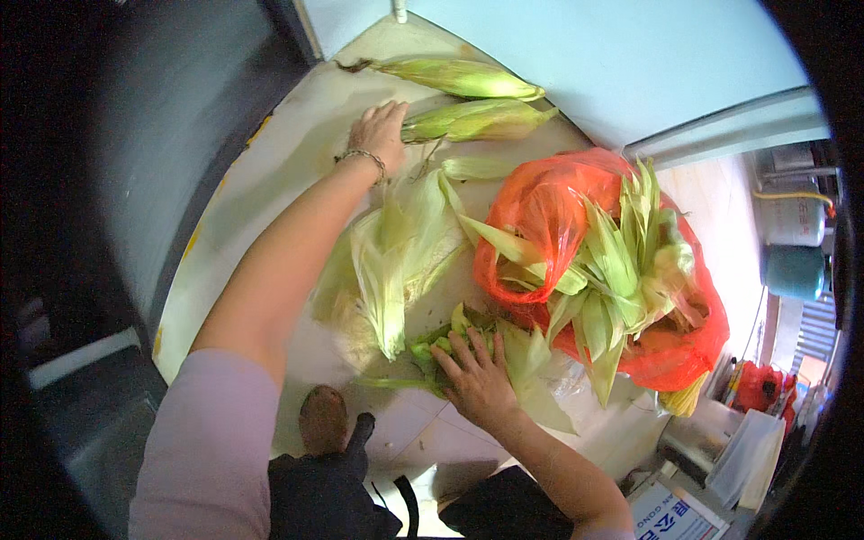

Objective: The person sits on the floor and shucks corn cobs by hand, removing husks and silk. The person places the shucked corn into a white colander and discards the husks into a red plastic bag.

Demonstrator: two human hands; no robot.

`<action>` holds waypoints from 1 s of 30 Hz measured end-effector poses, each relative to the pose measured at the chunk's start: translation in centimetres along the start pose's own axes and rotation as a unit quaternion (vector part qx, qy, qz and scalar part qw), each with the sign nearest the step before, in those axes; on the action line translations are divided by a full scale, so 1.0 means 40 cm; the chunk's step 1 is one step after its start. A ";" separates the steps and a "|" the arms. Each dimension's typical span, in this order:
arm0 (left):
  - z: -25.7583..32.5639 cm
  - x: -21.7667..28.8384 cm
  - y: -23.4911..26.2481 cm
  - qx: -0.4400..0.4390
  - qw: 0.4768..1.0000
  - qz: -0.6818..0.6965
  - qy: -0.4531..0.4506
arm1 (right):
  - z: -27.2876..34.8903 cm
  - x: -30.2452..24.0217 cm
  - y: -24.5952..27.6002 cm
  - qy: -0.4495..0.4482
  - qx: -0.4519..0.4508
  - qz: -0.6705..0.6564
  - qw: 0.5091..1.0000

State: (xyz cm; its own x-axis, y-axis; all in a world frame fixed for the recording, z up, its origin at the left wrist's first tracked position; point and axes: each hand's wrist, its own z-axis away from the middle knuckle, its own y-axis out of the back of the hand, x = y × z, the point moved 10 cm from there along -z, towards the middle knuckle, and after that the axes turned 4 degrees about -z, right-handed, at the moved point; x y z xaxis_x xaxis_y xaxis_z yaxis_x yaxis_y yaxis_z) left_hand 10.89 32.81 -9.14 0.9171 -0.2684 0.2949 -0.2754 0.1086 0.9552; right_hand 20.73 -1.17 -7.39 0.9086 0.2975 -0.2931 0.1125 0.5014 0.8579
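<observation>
Two unpeeled ears of corn lie at the far side of the floor: a farther ear [459, 77] with brown silk at its left end, and a nearer ear [486, 120]. My left hand [382, 131], a bracelet at its wrist, is closed at the left tip of the nearer ear; its thumb is hidden. Fingers spread, my right hand [477, 373] rests on a low pile of green pieces [423, 349], whose kind I cannot make out. Pale stripped husks [387, 261] lie heaped between my hands. Another husk piece [540, 378] is beside my right hand.
A red plastic bag [553, 202] stuffed with husks [621, 270] stands to the right. A yellow cob [684, 396] shows below it. Pale panels [648, 63] border the floor ahead, a dark surface [198, 117] the left. Containers [792, 216] stand far right; my shoe [323, 418] is near.
</observation>
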 end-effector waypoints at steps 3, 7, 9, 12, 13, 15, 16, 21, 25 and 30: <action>-0.027 -0.031 -0.062 -0.069 0.995 -0.043 0.063 | -0.010 0.005 0.007 -0.019 -0.018 -0.059 0.998; 0.015 0.017 -0.097 -0.165 0.984 0.059 -0.009 | -0.052 0.010 0.121 -0.047 0.081 -0.216 0.972; 0.075 0.096 -0.006 -0.161 0.975 0.137 -0.069 | -0.063 0.016 0.216 -0.044 0.187 -0.327 0.925; 0.207 0.219 0.173 -0.208 0.917 0.339 -0.036 | -0.052 0.076 0.315 -0.083 0.376 -0.426 0.819; 0.248 0.240 0.227 -0.200 0.898 0.391 0.022 | -0.038 0.094 0.340 -0.102 0.424 -0.432 0.790; 0.341 0.263 0.349 -0.184 0.880 0.421 0.122 | -0.015 0.073 0.419 -0.065 0.456 -0.463 0.758; 0.391 0.271 0.395 -0.183 0.881 0.407 0.157 | 0.009 0.056 0.455 -0.028 0.481 -0.477 0.735; 0.694 0.276 0.536 -0.270 0.853 0.377 0.240 | 0.194 -0.132 0.538 0.083 0.399 -0.476 0.779; 0.886 0.393 0.523 -0.356 0.785 0.425 0.278 | 0.356 -0.189 0.474 0.097 0.326 -0.469 0.815; 1.033 0.511 0.415 -0.302 0.702 0.546 0.344 | 0.488 -0.142 0.411 0.100 0.267 -0.443 0.850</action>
State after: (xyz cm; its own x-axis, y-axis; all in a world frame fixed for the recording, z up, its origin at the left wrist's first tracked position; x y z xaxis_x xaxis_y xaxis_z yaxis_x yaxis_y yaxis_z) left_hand 13.14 -10.44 13.79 0.2346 0.7925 0.5629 -0.9403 0.3319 -0.0755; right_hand 25.26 -10.48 16.61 0.2911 0.1544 -0.9441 0.9320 0.1770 0.3163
